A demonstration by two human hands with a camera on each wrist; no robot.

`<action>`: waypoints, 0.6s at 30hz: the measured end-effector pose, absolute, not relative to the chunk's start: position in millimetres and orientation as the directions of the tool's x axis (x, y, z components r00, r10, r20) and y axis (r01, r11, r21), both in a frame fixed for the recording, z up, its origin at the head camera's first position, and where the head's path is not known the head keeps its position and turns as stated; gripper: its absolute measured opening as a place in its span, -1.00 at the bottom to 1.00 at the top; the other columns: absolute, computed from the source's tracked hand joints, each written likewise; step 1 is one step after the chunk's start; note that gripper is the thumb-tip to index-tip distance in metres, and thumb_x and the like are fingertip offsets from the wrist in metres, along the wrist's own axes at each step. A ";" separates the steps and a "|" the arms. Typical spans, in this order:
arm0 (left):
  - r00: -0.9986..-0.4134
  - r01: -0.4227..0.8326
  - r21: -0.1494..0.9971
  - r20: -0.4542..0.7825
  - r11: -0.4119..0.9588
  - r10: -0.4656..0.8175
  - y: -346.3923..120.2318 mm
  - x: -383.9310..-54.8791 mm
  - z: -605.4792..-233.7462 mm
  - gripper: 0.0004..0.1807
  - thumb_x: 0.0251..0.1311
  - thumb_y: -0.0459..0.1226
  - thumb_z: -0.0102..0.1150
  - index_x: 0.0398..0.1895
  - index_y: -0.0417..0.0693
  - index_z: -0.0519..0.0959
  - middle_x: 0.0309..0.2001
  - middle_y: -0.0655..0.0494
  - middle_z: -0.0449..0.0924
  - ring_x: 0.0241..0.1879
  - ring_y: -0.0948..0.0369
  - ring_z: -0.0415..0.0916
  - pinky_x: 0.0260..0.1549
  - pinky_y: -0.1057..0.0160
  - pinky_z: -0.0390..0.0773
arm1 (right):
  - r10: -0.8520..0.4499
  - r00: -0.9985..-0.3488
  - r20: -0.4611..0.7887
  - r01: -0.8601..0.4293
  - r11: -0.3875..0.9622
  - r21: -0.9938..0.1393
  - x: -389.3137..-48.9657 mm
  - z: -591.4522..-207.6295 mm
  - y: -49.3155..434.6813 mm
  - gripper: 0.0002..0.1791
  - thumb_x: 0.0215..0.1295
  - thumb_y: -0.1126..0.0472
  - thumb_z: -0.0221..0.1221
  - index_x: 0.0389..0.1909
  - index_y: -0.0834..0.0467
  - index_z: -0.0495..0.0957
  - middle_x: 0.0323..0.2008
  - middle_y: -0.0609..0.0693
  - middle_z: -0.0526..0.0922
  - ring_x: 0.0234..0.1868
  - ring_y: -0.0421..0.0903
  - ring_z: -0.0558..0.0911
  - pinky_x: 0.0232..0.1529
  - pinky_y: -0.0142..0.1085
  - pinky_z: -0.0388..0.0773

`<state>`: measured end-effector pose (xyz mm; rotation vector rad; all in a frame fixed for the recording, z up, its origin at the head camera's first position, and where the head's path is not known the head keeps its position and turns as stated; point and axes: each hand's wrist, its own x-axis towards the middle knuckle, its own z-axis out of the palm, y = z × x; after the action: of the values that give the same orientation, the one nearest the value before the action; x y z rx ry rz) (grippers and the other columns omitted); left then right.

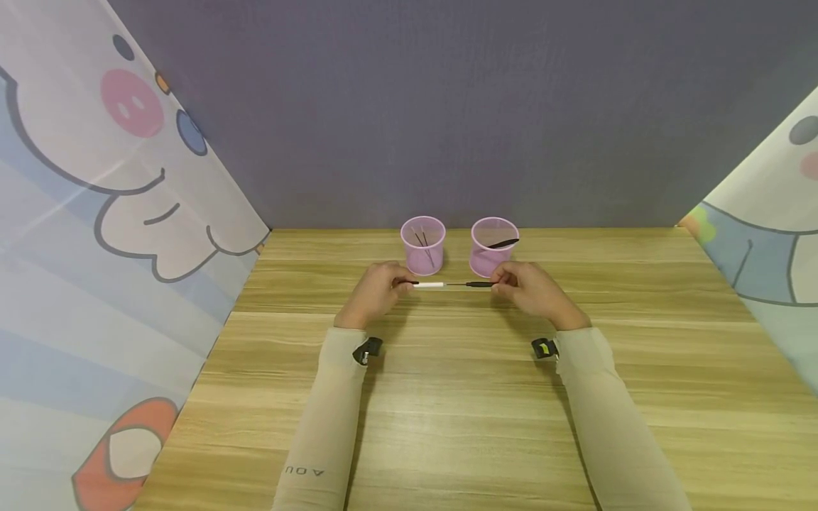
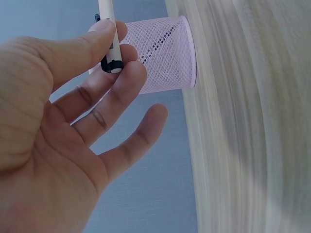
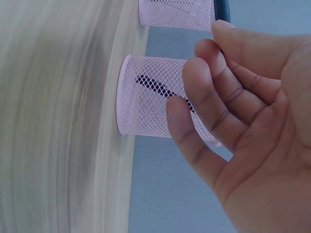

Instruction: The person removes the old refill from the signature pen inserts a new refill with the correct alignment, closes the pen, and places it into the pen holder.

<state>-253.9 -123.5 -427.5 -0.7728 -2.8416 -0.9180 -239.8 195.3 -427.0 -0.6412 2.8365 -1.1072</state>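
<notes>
Thumb and fingers of my left hand (image 1: 377, 291) pinch a white pen barrel (image 1: 429, 284) near its black end. The left wrist view shows the barrel (image 2: 107, 8) with a dark clip along its side. My right hand (image 1: 530, 291) pinches a slim black pen part (image 1: 479, 284); only a bit of this part (image 3: 222, 10) shows in the right wrist view. From it a thin rod (image 1: 456, 284) points left, in line with the barrel, its tip right at the barrel's end. Both hands are over the table, just in front of two pink mesh cups.
The left mesh cup (image 1: 424, 262) holds a few thin dark sticks (image 1: 422, 240). In the right mesh cup (image 1: 483, 262) leans a black pen-like piece (image 1: 503, 243). A grey wall panel (image 1: 409, 113) rises behind the wooden table (image 1: 460, 426), with cartoon-printed sheets (image 1: 211, 199) at the sides.
</notes>
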 end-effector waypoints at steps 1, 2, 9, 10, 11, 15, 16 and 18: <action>-0.874 0.475 0.537 0.200 0.697 0.443 -123.7 -254.2 -427.8 -0.92 0.26 -0.37 0.36 -0.22 -0.10 0.78 -0.33 0.00 0.69 -0.36 0.22 0.48 -0.30 0.24 0.52 | -0.385 -0.915 0.118 -0.364 0.663 -0.654 -240.0 -427.2 195.4 -0.95 0.33 0.34 0.29 -0.24 0.21 0.61 -0.37 0.03 0.66 -0.32 -0.10 0.57 -0.25 -0.27 0.52; -0.875 0.473 0.539 0.198 0.697 0.441 -123.7 -254.3 -427.7 -0.92 0.26 -0.37 0.36 -0.22 -0.10 0.78 -0.34 0.01 0.69 -0.36 0.22 0.49 -0.29 0.23 0.52 | -0.385 -0.916 0.117 -0.363 0.666 -0.652 -240.2 -427.4 195.6 -0.96 0.34 0.34 0.28 -0.24 0.20 0.61 -0.37 0.03 0.67 -0.32 -0.09 0.57 -0.24 -0.27 0.52; -0.878 0.470 0.534 0.200 0.703 0.435 -125.3 -255.4 -427.5 -0.93 0.25 -0.35 0.37 -0.24 -0.10 0.78 -0.35 0.07 0.68 -0.35 0.21 0.51 -0.26 0.21 0.55 | -0.388 -0.913 0.125 -0.372 0.666 -0.646 -240.6 -427.3 197.3 -0.96 0.36 0.33 0.27 -0.22 0.20 0.61 -0.36 0.05 0.68 -0.31 -0.09 0.58 -0.23 -0.24 0.51; -0.878 0.470 0.535 0.200 0.702 0.435 -125.9 -255.6 -427.5 -0.93 0.25 -0.35 0.37 -0.24 -0.10 0.78 -0.34 0.07 0.69 -0.35 0.21 0.52 -0.26 0.20 0.55 | -0.389 -0.913 0.124 -0.372 0.666 -0.646 -240.6 -427.4 197.6 -0.96 0.36 0.33 0.27 -0.22 0.20 0.61 -0.37 0.05 0.68 -0.31 -0.09 0.58 -0.23 -0.24 0.51; -0.878 0.470 0.535 0.200 0.702 0.435 -126.2 -255.7 -427.3 -0.93 0.25 -0.35 0.37 -0.24 -0.10 0.78 -0.33 0.06 0.69 -0.34 0.21 0.52 -0.26 0.20 0.55 | -0.389 -0.913 0.124 -0.372 0.666 -0.646 -240.7 -427.4 197.9 -0.95 0.36 0.33 0.27 -0.22 0.20 0.61 -0.37 0.05 0.68 -0.31 -0.09 0.58 -0.23 -0.25 0.51; -0.877 0.473 0.531 0.203 0.703 0.436 -127.4 -256.2 -427.1 -0.93 0.26 -0.33 0.36 -0.24 -0.10 0.78 -0.31 0.06 0.71 -0.34 0.21 0.52 -0.25 0.20 0.55 | -0.390 -0.913 0.124 -0.372 0.664 -0.649 -241.5 -427.6 198.9 -0.96 0.37 0.33 0.26 -0.21 0.20 0.61 -0.37 0.04 0.68 -0.32 -0.10 0.58 -0.24 -0.27 0.51; -0.876 0.474 0.530 0.205 0.703 0.436 -127.7 -256.4 -427.2 -0.92 0.27 -0.33 0.36 -0.24 -0.10 0.78 -0.31 0.06 0.71 -0.34 0.21 0.52 -0.25 0.21 0.54 | -0.388 -0.913 0.123 -0.370 0.666 -0.648 -241.5 -427.8 199.0 -0.96 0.37 0.33 0.26 -0.21 0.20 0.61 -0.38 0.03 0.68 -0.32 -0.10 0.58 -0.24 -0.27 0.51; -0.876 0.475 0.531 0.207 0.702 0.436 -128.0 -256.6 -427.3 -0.92 0.27 -0.33 0.35 -0.24 -0.11 0.78 -0.32 0.06 0.70 -0.35 0.21 0.51 -0.26 0.21 0.53 | -0.387 -0.913 0.124 -0.370 0.665 -0.648 -241.9 -428.0 199.4 -0.96 0.37 0.33 0.26 -0.21 0.20 0.61 -0.38 0.03 0.68 -0.32 -0.11 0.57 -0.24 -0.27 0.50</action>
<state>-256.6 -128.0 -427.3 -0.7603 -2.8369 -0.9129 -241.9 199.4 -428.0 -0.6472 2.8441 -1.0991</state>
